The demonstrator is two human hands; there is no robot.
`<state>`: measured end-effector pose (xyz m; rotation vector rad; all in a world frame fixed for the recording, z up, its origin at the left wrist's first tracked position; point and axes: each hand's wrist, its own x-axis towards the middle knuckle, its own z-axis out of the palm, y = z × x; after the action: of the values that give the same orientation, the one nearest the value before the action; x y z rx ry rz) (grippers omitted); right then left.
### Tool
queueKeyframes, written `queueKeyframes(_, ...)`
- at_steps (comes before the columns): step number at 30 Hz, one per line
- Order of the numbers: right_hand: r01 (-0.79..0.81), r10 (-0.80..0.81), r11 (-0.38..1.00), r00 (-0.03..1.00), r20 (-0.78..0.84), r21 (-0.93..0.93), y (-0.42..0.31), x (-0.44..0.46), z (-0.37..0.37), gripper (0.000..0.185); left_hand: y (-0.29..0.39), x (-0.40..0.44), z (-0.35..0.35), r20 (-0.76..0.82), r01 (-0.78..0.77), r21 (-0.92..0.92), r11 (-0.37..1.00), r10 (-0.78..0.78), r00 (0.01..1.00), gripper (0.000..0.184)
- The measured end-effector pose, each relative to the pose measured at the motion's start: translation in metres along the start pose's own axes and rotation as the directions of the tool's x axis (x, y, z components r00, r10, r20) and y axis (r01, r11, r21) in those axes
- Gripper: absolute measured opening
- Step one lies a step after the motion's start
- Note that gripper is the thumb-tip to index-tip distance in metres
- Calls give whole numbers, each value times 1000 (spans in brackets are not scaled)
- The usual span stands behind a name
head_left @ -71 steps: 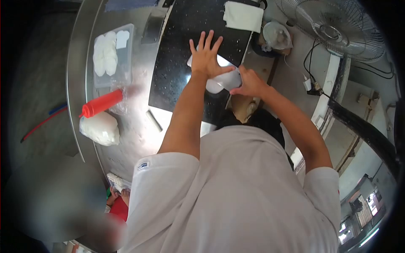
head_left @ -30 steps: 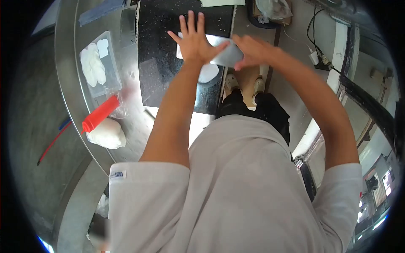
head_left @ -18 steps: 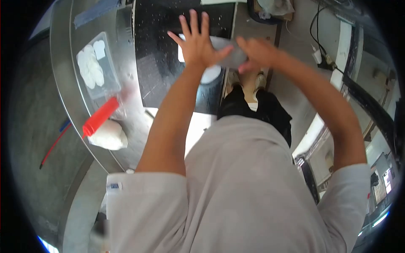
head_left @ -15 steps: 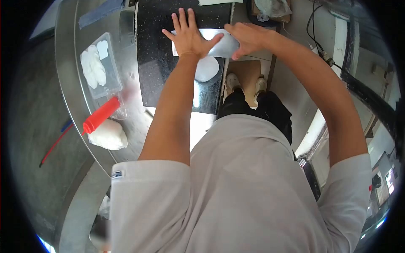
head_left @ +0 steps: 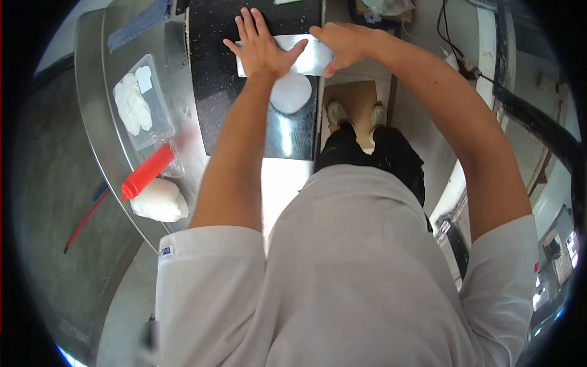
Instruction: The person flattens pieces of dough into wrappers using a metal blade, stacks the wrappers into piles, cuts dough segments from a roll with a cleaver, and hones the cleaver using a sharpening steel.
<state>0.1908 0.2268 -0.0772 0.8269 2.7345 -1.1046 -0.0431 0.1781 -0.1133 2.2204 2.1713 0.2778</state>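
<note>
In the head view, resting left hand (head_left: 263, 56) flat on a shiny metal plate (head_left: 309, 56) with fingers spread wide, gripping its right end in right hand (head_left: 345, 46), thumb against fingers. Got that over a black board (head_left: 211, 67), just beside a white disc (head_left: 290, 93), with a red bottle (head_left: 148, 170) off left

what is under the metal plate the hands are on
The black board lies beneath the metal plate; a round white piece shows at its near edge. Anything directly between plate and board is covered.
</note>
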Motion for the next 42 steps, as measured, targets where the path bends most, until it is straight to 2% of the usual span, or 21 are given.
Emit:
queueKeyframes(2,-32,31,997,999,19,64,-13,-14,11,83,4,-15,0,29,-76,-37,996,77,997,134)
queueKeyframes(3,-114,94,982,986,135,150,-18,-24,15,86,15,-30,-4,80,-83,-12,996,84,993,134)
queueKeyframes(6,-143,133,975,989,71,169,10,-38,33,91,35,-18,-9,156,-105,-4,994,105,982,134)
queueKeyframes(10,23,-29,995,997,65,96,48,-3,-7,91,32,11,2,25,-7,49,999,6,1000,133)
queueKeyframes(13,-50,52,998,997,-49,47,29,6,-15,88,13,33,2,64,-71,96,993,65,996,131)
queueKeyframes(18,-170,180,946,984,-9,275,-17,-40,53,91,17,-22,-9,150,-226,-9,974,225,963,128)
queueKeyframes(22,-98,110,975,993,-49,200,14,-17,34,91,7,9,3,35,-268,-5,963,268,963,126)
queueKeyframes(24,-165,168,975,986,-7,147,11,-4,9,88,0,31,11,-7,-256,31,966,257,966,125)
queueKeyframes(26,-186,206,968,972,-112,167,0,1,12,88,12,46,-24,157,-235,29,972,227,961,122)
queueKeyframes(27,-156,184,970,972,-145,185,-7,-4,30,88,-4,42,-9,-12,-354,-87,931,354,935,127)
queueKeyframes(28,-112,148,974,972,-180,196,-13,-5,49,89,-18,30,11,-8,-364,-80,928,365,931,126)
queueKeyframes(29,-180,210,924,976,-57,337,-37,-18,45,87,-21,2,1,30,-380,-79,922,383,923,126)
queueKeyframes(31,-234,268,906,962,-51,354,-47,-25,70,88,-15,-15,-11,97,-403,-54,914,407,908,124)
queueKeyframes(32,-284,310,888,951,-14,361,-42,-22,66,90,-12,7,-2,37,-431,-68,900,434,900,124)
queueKeyframes(34,-172,232,918,964,-132,358,-16,-9,61,91,-19,19,-1,1,-452,-96,887,454,891,124)
queueKeyframes(35,-137,191,945,969,-157,298,-7,-8,58,89,-10,25,-9,83,-380,23,924,378,922,103)
queueKeyframes(36,-94,137,975,968,-211,200,12,0,44,88,1,44,-22,214,-328,-27,944,326,921,128)
queueKeyframes(38,-64,109,981,963,-247,182,42,13,26,82,1,73,-9,87,-388,30,921,385,919,129)
queueKeyframes(40,2,34,996,919,-394,91,53,22,2,54,-1,92,-3,-125,-401,69,914,407,905,118)
queueKeyframes(41,175,-192,981,765,-615,-89,52,38,-4,48,0,95,-14,-175,-405,18,914,402,899,111)
queueKeyframes(42,-316,368,905,918,-149,286,38,43,-35,49,-1,86,-26,-203,-412,-43,910,395,896,104)
